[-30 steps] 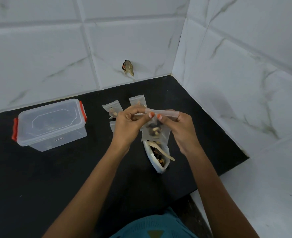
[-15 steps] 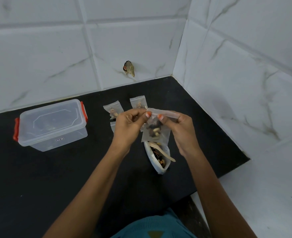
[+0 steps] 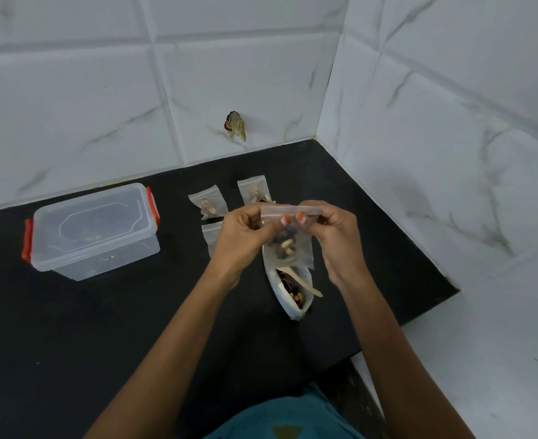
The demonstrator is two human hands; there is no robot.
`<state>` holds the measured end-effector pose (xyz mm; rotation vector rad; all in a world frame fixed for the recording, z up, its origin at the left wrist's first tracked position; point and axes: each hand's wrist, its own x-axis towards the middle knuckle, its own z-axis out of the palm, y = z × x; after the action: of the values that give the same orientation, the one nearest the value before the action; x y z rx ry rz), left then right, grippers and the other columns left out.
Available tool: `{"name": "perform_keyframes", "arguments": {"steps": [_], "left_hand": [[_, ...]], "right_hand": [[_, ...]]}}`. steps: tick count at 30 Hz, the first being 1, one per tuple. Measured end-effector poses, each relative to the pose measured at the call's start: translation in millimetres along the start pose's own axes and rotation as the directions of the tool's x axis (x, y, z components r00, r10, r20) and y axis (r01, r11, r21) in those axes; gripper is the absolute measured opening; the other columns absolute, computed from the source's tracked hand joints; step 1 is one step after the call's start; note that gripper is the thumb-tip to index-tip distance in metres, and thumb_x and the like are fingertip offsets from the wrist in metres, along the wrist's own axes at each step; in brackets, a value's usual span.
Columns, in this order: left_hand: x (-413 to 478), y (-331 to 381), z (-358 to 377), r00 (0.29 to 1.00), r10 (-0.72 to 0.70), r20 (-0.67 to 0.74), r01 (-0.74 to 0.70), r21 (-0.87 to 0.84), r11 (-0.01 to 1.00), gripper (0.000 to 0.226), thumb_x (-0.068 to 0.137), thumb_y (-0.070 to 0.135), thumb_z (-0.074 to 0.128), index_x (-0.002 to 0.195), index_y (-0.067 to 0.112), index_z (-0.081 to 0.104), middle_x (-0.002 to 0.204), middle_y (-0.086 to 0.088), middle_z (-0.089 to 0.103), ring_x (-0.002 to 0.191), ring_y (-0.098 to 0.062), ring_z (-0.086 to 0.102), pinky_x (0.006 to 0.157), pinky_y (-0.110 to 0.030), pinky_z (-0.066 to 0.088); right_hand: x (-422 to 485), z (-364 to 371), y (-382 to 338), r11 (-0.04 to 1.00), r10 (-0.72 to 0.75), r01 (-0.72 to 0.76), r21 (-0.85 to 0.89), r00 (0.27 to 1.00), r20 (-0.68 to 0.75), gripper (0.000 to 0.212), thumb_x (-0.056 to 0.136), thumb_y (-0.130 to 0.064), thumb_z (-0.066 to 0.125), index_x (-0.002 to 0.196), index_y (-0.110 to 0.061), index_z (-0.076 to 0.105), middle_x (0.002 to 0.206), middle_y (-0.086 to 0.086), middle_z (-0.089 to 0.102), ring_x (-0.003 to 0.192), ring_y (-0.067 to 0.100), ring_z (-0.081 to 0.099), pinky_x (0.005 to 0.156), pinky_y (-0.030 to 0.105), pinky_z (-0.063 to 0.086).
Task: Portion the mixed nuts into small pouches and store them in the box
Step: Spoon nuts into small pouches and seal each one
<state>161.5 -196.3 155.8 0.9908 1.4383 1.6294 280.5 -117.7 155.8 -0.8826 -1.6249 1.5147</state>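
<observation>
black counter [image 3: 71, 343] | lidded clear box [image 3: 93, 229] left | three small pouches [image 3: 209, 201] centre | open nut bag [image 3: 279, 288] beside them

White marble-look tiled wall [image 3: 71, 99] corner w/ black countertop [image 3: 55, 327].

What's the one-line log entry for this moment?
step: sealing pouch | left hand: pinches pouch top | right hand: pinches pouch top | box: lidded, untouched

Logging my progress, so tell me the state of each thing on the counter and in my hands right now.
Box: lid on.
Held pouch: nuts inside, top pinched by left hand and right hand.
Three pouches: lying flat on the counter.
Nut bag: open, spoon inside.
</observation>
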Motion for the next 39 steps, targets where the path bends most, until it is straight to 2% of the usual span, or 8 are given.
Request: {"name": "perform_keyframes", "arguments": {"steps": [7,12,18,23,27,32,36,39], "left_hand": [[0.8,2.3,0.6,0.993,0.074,-0.097,-0.067,0.073,0.995,0.009,0.084,0.004,0.062,0.086,0.011,0.068,0.076,0.005,0.069,0.071,-0.002,0.067,0.062,-0.011,0.050],[0.6,-0.6,-0.4,0.991,0.053,-0.127,-0.047,0.046,0.998,0.008,0.084,0.006,0.062,0.085,0.012,0.068,0.078,0.004,0.069,0.072,-0.002,0.067,0.063,-0.012,0.050],[0.3,-6.6,0.6,0.997,-0.019,-0.074,0.018,-0.012,1.000,0.010,0.084,0.009,0.060,0.088,0.015,0.068,0.077,0.009,0.071,0.079,-0.002,0.067,0.067,-0.012,0.050],[5.5,-9.3,-0.1,0.994,-0.061,-0.088,0.062,0.002,0.998,0.012,0.088,0.017,0.056,0.087,0.021,0.068,0.080,0.007,0.070,0.084,-0.007,0.067,0.076,-0.018,0.051],[11.1,-12.5,2.5,0.990,-0.053,-0.130,0.058,0.033,0.998,0.013,0.089,0.016,0.056,0.088,0.019,0.068,0.083,0.002,0.070,0.083,-0.008,0.067,0.074,-0.017,0.052],[20.0,-17.8,4.5,0.982,-0.072,-0.172,0.080,0.037,0.996,0.014,0.090,0.014,0.055,0.095,0.012,0.068,0.082,0.002,0.069,0.074,0.001,0.065,0.067,-0.011,0.050],[29.2,-21.8,6.5,0.977,-0.036,-0.211,0.057,0.095,0.994,0.014,0.088,0.011,0.057,0.096,0.006,0.067,0.079,0.007,0.066,0.069,0.007,0.063,0.061,-0.007,0.046],[37.0,-26.3,7.0,0.978,-0.055,-0.202,0.080,0.118,0.990,0.010,0.089,0.014,0.056,0.091,0.016,0.066,0.081,0.007,0.067,0.073,0.006,0.064,0.064,-0.008,0.049]], "right_hand": [[-1.8,-2.5,0.8,1.000,0.012,-0.013,0.021,0.998,0.059,0.018,0.082,-0.009,0.064,0.100,-0.007,0.067,0.096,0.007,0.069,0.088,0.010,0.067,0.074,0.021,0.054],[0.2,-4.7,3.0,0.999,0.011,-0.012,0.036,1.000,0.016,0.012,0.085,-0.004,0.059,0.094,-0.008,0.067,0.095,0.007,0.068,0.087,0.012,0.067,0.075,0.025,0.055],[5.6,-4.7,8.2,0.999,-0.047,0.046,-0.022,0.997,-0.059,0.007,0.085,0.002,0.056,0.089,0.004,0.061,0.087,0.005,0.061,0.078,0.003,0.061,0.069,0.018,0.052],[5.6,-8.7,12.1,0.998,0.022,-0.020,0.051,0.999,-0.033,0.009,0.086,-0.002,0.057,0.092,-0.003,0.065,0.090,0.004,0.065,0.083,0.007,0.064,0.074,0.020,0.054],[6.4,-11.6,13.8,0.985,0.098,-0.100,0.142,0.995,0.019,0.014,0.087,-0.007,0.058,0.096,-0.014,0.066,0.089,-0.005,0.070,0.086,0.007,0.068,0.073,0.020,0.054],[13.4,-15.8,18.8,0.989,0.123,-0.130,0.064,0.987,0.103,0.026,0.084,-0.007,0.061,0.109,-0.012,0.062,0.104,0.004,0.068,0.097,0.012,0.066,0.079,0.024,0.055],[21.8,-12.5,25.6,0.989,0.125,-0.131,0.074,0.989,0.078,0.022,0.085,-0.004,0.060,0.105,-0.012,0.064,0.104,0.006,0.068,0.096,0.014,0.066,0.079,0.026,0.056],[31.4,-11.0,29.2,0.987,0.131,-0.136,0.092,0.990,0.055,0.017,0.085,-0.005,0.060,0.099,-0.015,0.064,0.101,0.006,0.068,0.094,0.015,0.067,0.077,0.026,0.056]]}}
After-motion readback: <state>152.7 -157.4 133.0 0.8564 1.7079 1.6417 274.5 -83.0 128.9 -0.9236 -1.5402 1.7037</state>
